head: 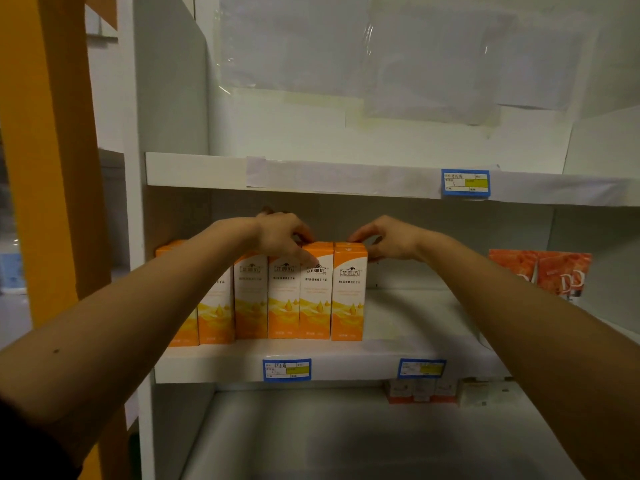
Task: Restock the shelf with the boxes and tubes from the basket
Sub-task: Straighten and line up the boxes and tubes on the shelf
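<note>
Several tall orange-and-white boxes (284,299) stand upright in a row on the middle shelf (381,362), filling its left half. My left hand (282,237) lies over the box tops, its thumb down the front of the second box from the right (316,292). My right hand (388,240) touches the top and right side of the rightmost box (348,292) with curled fingers. No basket or tubes are in view.
The right half of the middle shelf is bare up to orange packets (550,273) at the far right. The upper shelf (346,176) holds nothing visible. Small boxes (420,391) sit at the back of the lower shelf. An orange post (55,168) stands left.
</note>
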A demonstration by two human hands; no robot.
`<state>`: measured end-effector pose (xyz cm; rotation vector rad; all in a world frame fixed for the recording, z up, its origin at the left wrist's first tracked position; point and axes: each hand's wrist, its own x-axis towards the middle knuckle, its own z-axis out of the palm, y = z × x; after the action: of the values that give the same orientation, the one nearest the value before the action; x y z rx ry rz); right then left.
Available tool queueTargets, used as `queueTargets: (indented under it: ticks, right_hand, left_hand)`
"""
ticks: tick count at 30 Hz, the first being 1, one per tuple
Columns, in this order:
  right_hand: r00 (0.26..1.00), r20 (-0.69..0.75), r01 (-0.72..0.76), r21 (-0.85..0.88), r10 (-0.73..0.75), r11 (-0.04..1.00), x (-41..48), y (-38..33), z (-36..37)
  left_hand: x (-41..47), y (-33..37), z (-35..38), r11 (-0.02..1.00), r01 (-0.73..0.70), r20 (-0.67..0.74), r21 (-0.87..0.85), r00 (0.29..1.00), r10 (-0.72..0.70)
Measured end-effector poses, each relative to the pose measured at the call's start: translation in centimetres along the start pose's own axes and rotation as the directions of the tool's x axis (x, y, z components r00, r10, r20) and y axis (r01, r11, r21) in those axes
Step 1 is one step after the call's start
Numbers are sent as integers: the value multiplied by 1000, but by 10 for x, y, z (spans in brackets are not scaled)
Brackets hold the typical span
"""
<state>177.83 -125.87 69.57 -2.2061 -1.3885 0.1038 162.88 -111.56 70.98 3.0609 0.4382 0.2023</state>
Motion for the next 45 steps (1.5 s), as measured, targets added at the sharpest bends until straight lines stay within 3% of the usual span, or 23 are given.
queueTargets:
  ticks: [10,16,23,31,37,45]
  right_hand:
    - [996,57,-68,-7,68,998,-5,-2,-8]
    - [995,-42,-91,53,94,994,-7,2,-11]
    - [990,-140,-52,-160,30,986,-46,21,-38]
    - [965,-251,-154,-314,75,937,-119,74,-85]
    - [927,-354,-265,-374,127,889,-151,116,-107]
    - [924,-334,-339,-483,187,808,-161,146,-119]
  left_hand:
    - [-1,4,-1,1000,27,8,-1,1000,-27]
    - [0,10,-3,998,57,-65,-3,996,-57]
    - [8,34,-4,998,-53,-248,-21,968,46]
    - [27,106,16,979,-202,-388,20,901,194]
    - [50,168,32,947,-309,-371,-82,892,259]
    - [77,220,46,932,-328,-354,-151,898,259]
